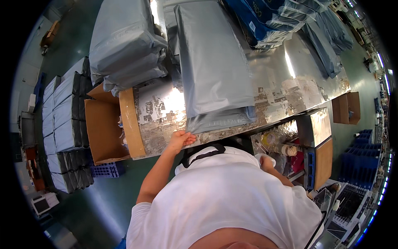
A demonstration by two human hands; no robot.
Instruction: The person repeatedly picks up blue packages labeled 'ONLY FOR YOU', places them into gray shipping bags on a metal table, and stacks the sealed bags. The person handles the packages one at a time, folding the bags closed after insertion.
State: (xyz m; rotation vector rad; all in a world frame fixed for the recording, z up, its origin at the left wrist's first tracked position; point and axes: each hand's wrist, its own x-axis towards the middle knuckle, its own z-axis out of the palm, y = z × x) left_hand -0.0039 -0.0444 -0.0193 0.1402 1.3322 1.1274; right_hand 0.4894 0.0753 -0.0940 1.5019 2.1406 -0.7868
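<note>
A large grey plastic mailing bag [215,62] lies flat on the metal-topped table in front of me, filled and wide. Its near end, with a loose flap, reaches close to the table's front edge. My left hand [181,140] is closed at the bag's near left corner, thumb and fingers pinched on the plastic. Beside my right hip, below the table edge, is my right hand [266,161]. Its fingers are mostly hidden against my white shirt, so I cannot make out what it holds, if anything.
Stacked grey bags [126,50] sit on the table's left; blue packages [265,20] lie at the far right. An open carton [103,133] stands against the left edge. Under the table at right is a shelf with tape rolls [288,150] and a metal box [317,126].
</note>
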